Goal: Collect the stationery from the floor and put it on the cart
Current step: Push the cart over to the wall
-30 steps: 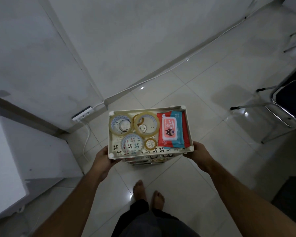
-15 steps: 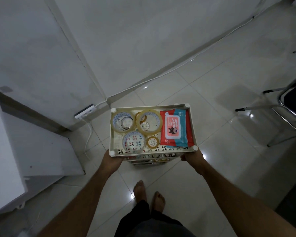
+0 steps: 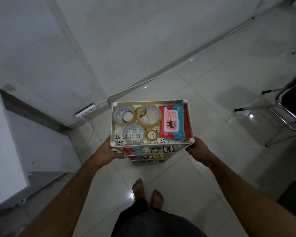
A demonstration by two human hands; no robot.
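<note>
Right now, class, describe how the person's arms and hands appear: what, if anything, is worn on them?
Both forearms are bare, with no sleeves in view. The left hand and right hand wear no gloves, and no watch, bracelet or ring shows. The picture is dim, so small markings cannot be ruled out.

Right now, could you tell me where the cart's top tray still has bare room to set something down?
The cart top tray is crowded: tape rolls fill its left and middle, the wipes pack its right. Only a narrow strip stays bare along the near rim, in front of the small roll. The left hand and right hand grip the near corners.
</note>
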